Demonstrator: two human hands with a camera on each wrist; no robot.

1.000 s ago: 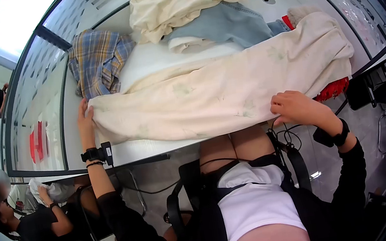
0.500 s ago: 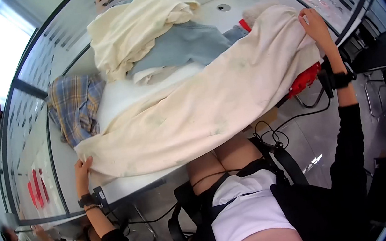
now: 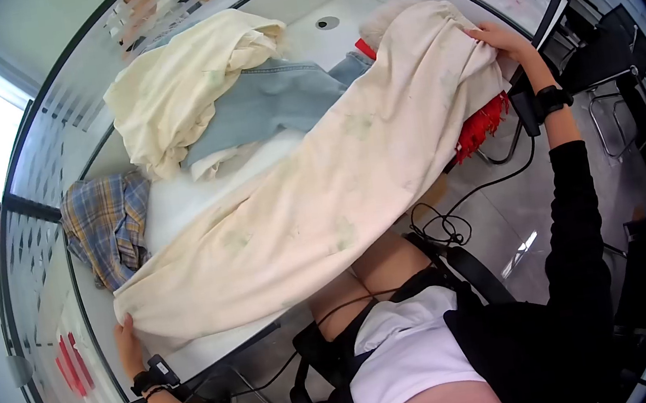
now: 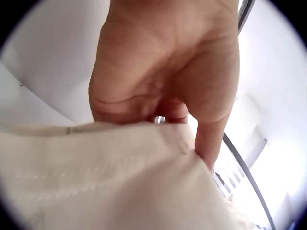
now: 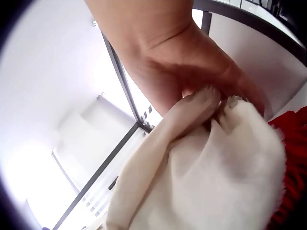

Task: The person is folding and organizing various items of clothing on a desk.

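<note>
A long cream cloth with faint green leaf marks (image 3: 298,196) lies diagonally over the white table. At its lower left corner the left hand (image 3: 128,346) pinches the edge; the left wrist view shows that hand (image 4: 165,67) with fingers behind the stitched hem (image 4: 86,182) and thumb in front. The right hand (image 3: 504,39) grips the upper right end. In the right wrist view the right hand (image 5: 187,62) holds a gathered bunch of the cloth (image 5: 211,167), its fingertips partly hidden by folds.
A plaid shirt (image 3: 107,222) lies at the left, a cream pile (image 3: 178,90) and blue denim (image 3: 269,98) behind the cloth. Red fringed fabric (image 3: 481,128) hangs at the right edge. Framed panels surround the table; a cable (image 3: 492,183) loops below.
The right hand has moved from the cloth's near edge up to its far right end and grips it. The left hand has taken the left corner between its fingers. The head view has swung rightward.
</note>
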